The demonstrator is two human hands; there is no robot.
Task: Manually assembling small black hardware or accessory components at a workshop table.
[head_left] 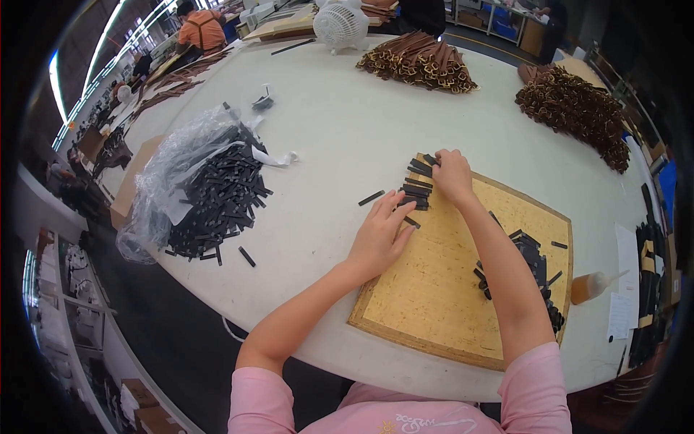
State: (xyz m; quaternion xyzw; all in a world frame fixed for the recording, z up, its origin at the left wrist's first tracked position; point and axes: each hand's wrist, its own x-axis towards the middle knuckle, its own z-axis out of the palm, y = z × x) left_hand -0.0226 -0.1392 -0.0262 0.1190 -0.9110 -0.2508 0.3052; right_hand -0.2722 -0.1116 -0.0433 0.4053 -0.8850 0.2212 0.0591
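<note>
At the far left of the pale surface [325, 116], a clear plastic bag [155, 192] is spread open, and a heap of short black strips [228, 188] is spilled from its mouth. One loose strip [246, 257] is set apart just below the heap, and a white scrap [275, 158] is seen at its right side. Farther back, a white fan [340, 27] is placed near the edge. Another single strip [371, 198] is left beside the left hand [377, 240], which is held loosely spread, its fingertips laid at the near end of a row of black strips [417, 191]. This row is lined up along the upper left edge of a yellow board [434, 311]. At the row's far end, the right hand [453, 179] is curled with its fingertips against a strip [431, 159]; whether the strip is gripped cannot be told. On the board's right part, a cluster of black pieces [530, 249] is partly hidden by the right forearm. Beyond the board, a bottle of amber liquid [589, 288] is stood near paper sheets [626, 271].
</note>
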